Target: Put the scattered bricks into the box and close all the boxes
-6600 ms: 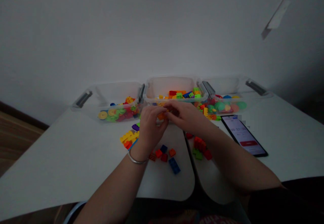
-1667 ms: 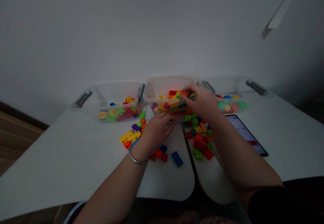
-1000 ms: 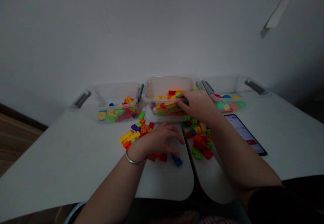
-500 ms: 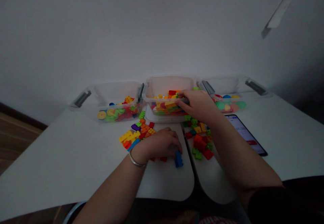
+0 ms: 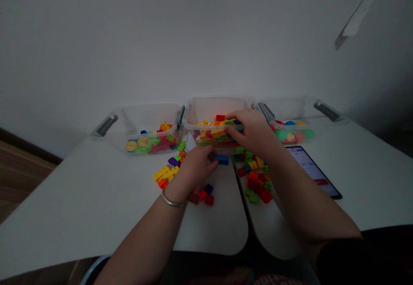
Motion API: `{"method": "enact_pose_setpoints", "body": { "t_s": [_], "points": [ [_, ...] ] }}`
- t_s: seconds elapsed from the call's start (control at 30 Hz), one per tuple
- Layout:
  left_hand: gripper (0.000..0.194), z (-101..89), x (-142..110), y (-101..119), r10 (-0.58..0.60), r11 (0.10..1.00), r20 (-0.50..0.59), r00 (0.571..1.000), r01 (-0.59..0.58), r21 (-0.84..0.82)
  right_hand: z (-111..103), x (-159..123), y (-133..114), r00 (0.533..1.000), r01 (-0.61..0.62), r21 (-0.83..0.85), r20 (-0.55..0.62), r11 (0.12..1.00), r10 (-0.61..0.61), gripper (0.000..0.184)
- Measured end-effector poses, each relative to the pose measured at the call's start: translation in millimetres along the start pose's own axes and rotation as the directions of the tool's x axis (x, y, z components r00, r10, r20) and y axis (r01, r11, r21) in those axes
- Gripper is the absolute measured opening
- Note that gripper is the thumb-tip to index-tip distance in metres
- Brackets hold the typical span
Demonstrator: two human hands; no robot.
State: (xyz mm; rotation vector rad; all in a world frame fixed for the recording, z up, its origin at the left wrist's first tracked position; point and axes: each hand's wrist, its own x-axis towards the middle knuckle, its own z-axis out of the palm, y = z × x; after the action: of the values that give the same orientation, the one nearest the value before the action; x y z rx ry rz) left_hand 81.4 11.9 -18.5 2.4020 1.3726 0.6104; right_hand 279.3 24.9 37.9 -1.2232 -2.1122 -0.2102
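Note:
My left hand point(image 5: 193, 167), with a bangle on the wrist, pinches a blue brick point(image 5: 222, 159) and holds it just in front of the middle clear bin point(image 5: 215, 104). My right hand point(image 5: 253, 132) rests over that bin's front right part, fingers curled among the coloured bricks point(image 5: 214, 132) inside; what they hold is hidden. Loose bricks lie around both hands: a yellow and purple cluster point(image 5: 167, 171) to the left, small red and blue ones point(image 5: 204, 195) near my left wrist, and a red and green pile point(image 5: 256, 182) under my right forearm.
A left clear bin point(image 5: 142, 117) holds mixed pieces and discs. A right clear bin point(image 5: 290, 106) holds round coloured pieces. A phone point(image 5: 312, 171) with a lit screen lies on the right. Two white tables point(image 5: 80, 199) meet at a seam between my arms.
My left hand closed on the blue brick near the table's front and carried it forward toward the middle bin. My right hand stayed at the bin, shifting slightly.

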Motion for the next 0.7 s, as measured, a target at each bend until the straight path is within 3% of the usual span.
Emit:
{"method": "enact_pose_setpoints", "body": {
  "t_s": [0.13, 0.37, 0.53, 0.7],
  "points": [
    [0.006, 0.0, 0.7, 0.9, -0.113, 0.949, -0.104, 0.988, 0.076, -0.306, -4.6, -0.3, -8.6, 0.996, 0.075, 0.099, -0.055, 0.992, -0.070, 0.024],
    [0.012, 0.8, 4.1, 0.1, -0.215, 0.762, -0.206, 0.955, 0.032, -0.647, -7.3, -2.5, -22.8, 0.974, 0.086, 0.254, 0.183, 0.963, -0.135, 0.021],
    [0.017, -0.4, 5.1, 0.5, -0.239, 0.648, -0.224, 0.945, -0.016, -0.761, -8.9, -1.8, -26.8, 0.957, 0.076, 0.277, 0.248, 0.958, -0.148, 0.025],
    [0.015, 0.9, 5.3, -2.9, -0.212, 0.654, -0.249, 0.945, -0.052, -0.755, -8.1, -2.0, -27.3, 0.953, 0.031, 0.226, 0.286, 0.974, -0.097, 0.024]
  ]
}}
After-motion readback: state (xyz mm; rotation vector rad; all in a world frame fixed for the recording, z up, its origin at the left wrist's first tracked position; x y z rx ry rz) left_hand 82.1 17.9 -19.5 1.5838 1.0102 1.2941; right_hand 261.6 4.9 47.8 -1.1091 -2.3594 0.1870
